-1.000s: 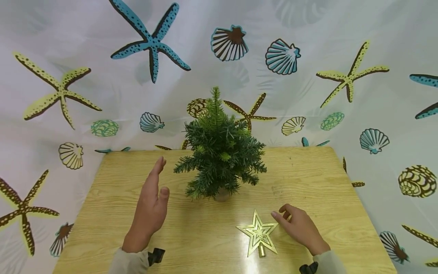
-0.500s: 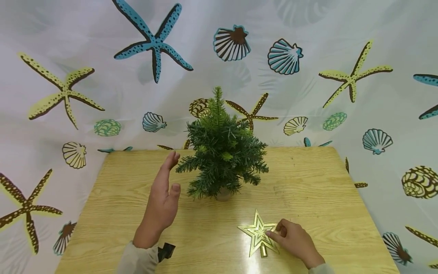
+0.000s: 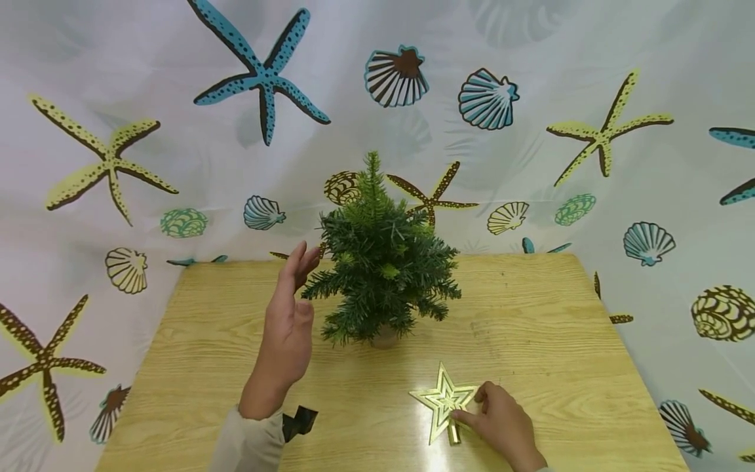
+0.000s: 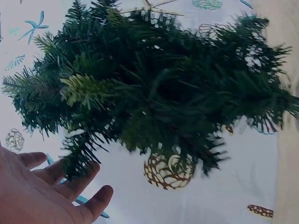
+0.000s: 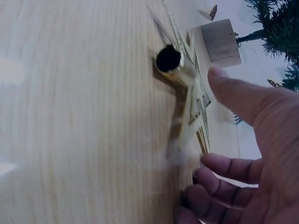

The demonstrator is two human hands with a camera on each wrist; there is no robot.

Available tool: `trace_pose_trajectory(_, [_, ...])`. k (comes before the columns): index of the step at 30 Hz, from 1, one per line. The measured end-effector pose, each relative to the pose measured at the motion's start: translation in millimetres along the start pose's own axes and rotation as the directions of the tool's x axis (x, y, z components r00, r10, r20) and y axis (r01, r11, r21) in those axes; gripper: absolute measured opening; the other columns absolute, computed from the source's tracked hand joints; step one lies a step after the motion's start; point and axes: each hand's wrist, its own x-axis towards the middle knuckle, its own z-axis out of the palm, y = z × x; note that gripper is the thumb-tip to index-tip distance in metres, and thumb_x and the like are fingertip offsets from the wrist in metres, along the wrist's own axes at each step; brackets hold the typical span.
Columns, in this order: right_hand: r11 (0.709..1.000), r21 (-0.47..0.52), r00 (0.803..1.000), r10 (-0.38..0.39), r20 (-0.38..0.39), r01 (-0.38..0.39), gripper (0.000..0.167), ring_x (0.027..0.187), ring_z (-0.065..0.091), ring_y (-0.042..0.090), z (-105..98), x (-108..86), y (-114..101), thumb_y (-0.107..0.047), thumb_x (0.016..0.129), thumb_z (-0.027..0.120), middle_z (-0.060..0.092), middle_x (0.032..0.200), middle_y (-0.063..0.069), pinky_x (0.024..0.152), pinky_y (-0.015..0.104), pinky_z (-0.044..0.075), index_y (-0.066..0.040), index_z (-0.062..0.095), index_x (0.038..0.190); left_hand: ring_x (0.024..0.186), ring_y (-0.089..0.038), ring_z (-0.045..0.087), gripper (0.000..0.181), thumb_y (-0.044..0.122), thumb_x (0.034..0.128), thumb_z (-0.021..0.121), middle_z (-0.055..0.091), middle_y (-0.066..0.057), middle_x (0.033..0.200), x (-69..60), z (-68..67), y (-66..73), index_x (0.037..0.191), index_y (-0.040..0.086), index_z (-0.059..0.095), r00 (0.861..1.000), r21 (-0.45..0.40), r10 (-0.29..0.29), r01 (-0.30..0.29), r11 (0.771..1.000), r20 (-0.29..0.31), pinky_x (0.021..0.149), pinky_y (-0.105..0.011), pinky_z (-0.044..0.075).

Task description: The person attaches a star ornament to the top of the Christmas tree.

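Observation:
A small artificial Christmas tree stands upright on the wooden table. My left hand is raised beside its left side, fingers extended and thumb up; in the left wrist view, the fingers are spread by a branch tip. In front of the tree lies a gold star tree topper with a short hollow socket. My right hand holds the star at its right side, the thumb over its face and the curled fingers at its right point. The exact contact under the fingers is hidden.
The wooden table spreads around the tree. Behind it hangs a white cloth printed with starfish and shells. In the right wrist view, the tree's pale round base stands beyond the star.
My right hand has moved left onto the star, its thumb and fingers coming to its right side. My left hand has shifted right, closer to the tree. Star and tree have stayed in place.

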Motion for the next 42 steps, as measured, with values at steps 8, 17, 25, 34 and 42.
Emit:
trace_pose_trajectory(8, [0.997,-0.075,0.999,-0.031,-0.043,0.028,0.062,0.066,0.056,0.019,6.6,-2.3,-3.3,-0.059,0.071,0.088,0.056,0.088,0.001,0.052,0.033,0.041,-0.009,0.061,0.097,0.146,-0.028,0.038,0.082,0.068,0.1046,0.031,0.036,-0.003,0.163,16.8,7.3,11.0,0.165,0.013,0.023,0.998,0.023,0.057,-0.056,0.998,-0.038,0.117,-0.048,0.029])
trace_pose_trajectory(17, [0.999,-0.052,0.997,-0.020,-0.075,0.017,0.058,0.067,0.048,0.017,11.1,-7.0,-7.7,-0.060,0.074,0.087,0.056,0.094,0.010,0.054,0.034,0.045,-0.009,0.061,0.087,0.149,-0.027,0.034,0.085,0.067,0.1039,0.034,0.030,-0.006,0.166,36.0,12.3,24.7,0.166,0.010,0.021,0.997,0.003,0.073,-0.073,0.997,-0.033,0.116,-0.056,0.028])
trace_pose_trajectory(25, [0.999,-0.047,0.996,-0.013,-0.083,0.009,0.058,0.069,0.042,0.018,14.8,-12.8,-10.5,-0.058,0.071,0.089,0.044,0.087,0.004,0.054,0.032,0.041,-0.011,0.058,0.084,0.152,-0.026,0.028,0.082,0.063,0.1061,0.034,0.027,-0.007,0.168,51.8,17.0,32.2,0.164,0.007,0.025,0.988,0.075,0.149,-0.145,0.987,-0.044,0.118,-0.054,0.027])
trace_pose_trajectory(34, [1.000,-0.023,0.995,-0.001,-0.095,-0.001,0.056,0.070,0.041,0.019,16.4,-11.2,-9.1,-0.054,0.071,0.091,0.044,0.086,0.004,0.053,0.031,0.037,-0.015,0.052,0.063,0.155,-0.024,0.022,0.079,0.062,0.1072,0.035,0.026,-0.008,0.168,71.3,27.2,38.4,0.161,0.004,0.032,0.983,0.092,0.183,-0.180,0.979,-0.024,0.122,-0.054,0.020])
trace_pose_trajectory(42, [0.997,0.064,0.999,-0.045,-0.016,0.046,0.057,0.065,0.039,0.017,6.4,-7.7,-7.1,-0.044,0.072,0.094,0.045,0.089,0.007,0.053,0.028,0.036,-0.011,0.049,0.062,0.155,-0.026,0.023,0.075,0.057,0.1083,0.039,0.028,-0.011,0.167,80.9,32.2,42.6,0.157,0.001,0.039,0.975,0.106,0.214,-0.208,0.972,-0.055,0.122,-0.054,0.020])
